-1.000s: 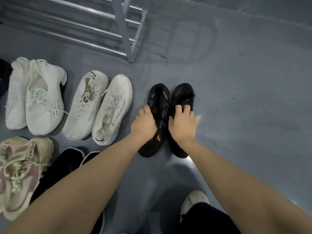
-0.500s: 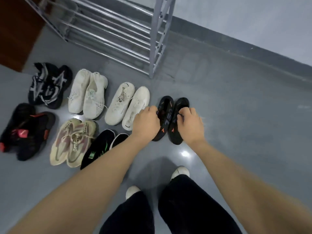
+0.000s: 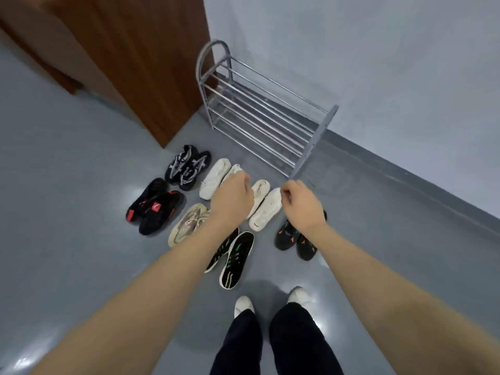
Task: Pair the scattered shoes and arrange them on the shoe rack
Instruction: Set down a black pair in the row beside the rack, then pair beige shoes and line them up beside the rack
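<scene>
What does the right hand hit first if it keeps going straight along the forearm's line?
Probably the shoe rack: the right hand points up-left toward the rack's near end post. It hangs above the floor, so depth is unclear; aimed lower, it would meet the white pair first.

Shoes in black, white and beige on a grey floor (image 3: pixel 67 212)

Beside the silver metal rack (image 3: pixel 259 123) stand black sneakers with grey-white stripes (image 3: pixel 188 166); in front of the rack lie two plain white pairs (image 3: pixel 213 178) (image 3: pixel 266 209). Farther from the rack are black shoes with red patches (image 3: pixel 155 207), a beige pair with pinkish streaks (image 3: pixel 186 224), black slip-ons with green dashes and pale edging (image 3: pixel 235 259), and black shoes with orange marks (image 3: pixel 295 239). Left of the rack is a brown wooden cabinet (image 3: pixel 130 58); behind it, a pale grey wall (image 3: pixel 378 50).
</scene>
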A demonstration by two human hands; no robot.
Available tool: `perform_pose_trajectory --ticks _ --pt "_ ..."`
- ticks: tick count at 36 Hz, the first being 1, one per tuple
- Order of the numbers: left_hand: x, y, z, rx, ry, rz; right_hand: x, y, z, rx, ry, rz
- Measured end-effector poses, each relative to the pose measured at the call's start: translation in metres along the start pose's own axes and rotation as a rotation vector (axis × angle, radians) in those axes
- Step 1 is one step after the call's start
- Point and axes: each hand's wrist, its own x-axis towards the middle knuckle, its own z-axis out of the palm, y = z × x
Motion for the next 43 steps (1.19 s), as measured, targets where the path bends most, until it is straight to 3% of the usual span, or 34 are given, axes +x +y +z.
perform_pose_trajectory --ticks 7,18,30,43 --pt "-0.072 -0.018 -0.099 -0.113 0.158 -0.13 -0.037 -0.091 -0.029 0.007 -0.033 -0.192" --pt "-0.206 -0.048 -0.157 -0.188 0.375 -0.364 -0.114 -0.189 -0.033 0.03 -0.197 -0.5" --pt "-0.352 -0.099 -0.16 -0.305 0.541 -0.609 -0.217 -0.262 0.021 0.008 -0.402 -0.724" --pt "-0.479 -0.246 -0.226 -0.345 0.729 -0.82 -0.33 -0.412 0.129 -0.14 -0.575 -0.917"
